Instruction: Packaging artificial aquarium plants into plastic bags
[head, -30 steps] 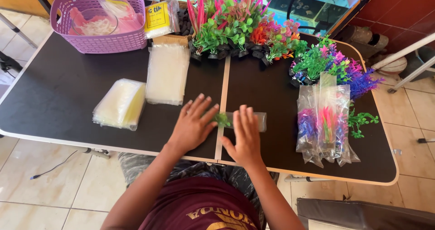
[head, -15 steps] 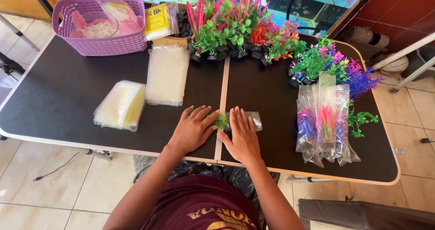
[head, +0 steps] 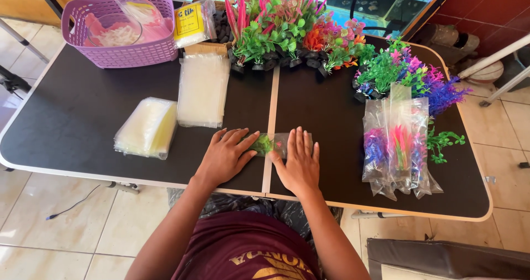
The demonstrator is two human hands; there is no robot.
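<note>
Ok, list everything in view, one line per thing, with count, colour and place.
table: one, black with a pale rim, fills the middle.
basket: one, purple, far left corner, holding clear bags.
yellow packet: one, right of the basket.
flat bag stacks: two, clear to yellowish, left half.
loose plastic plants: many, green, pink, orange, purple, along the far edge and to the right.
bagged plants: a pile, pink and purple in clear bags, right side.
small bagged plant: one, green, near the table's centre seam.
left hand: flat on that bag.
right hand: flat on that bag.
</note>
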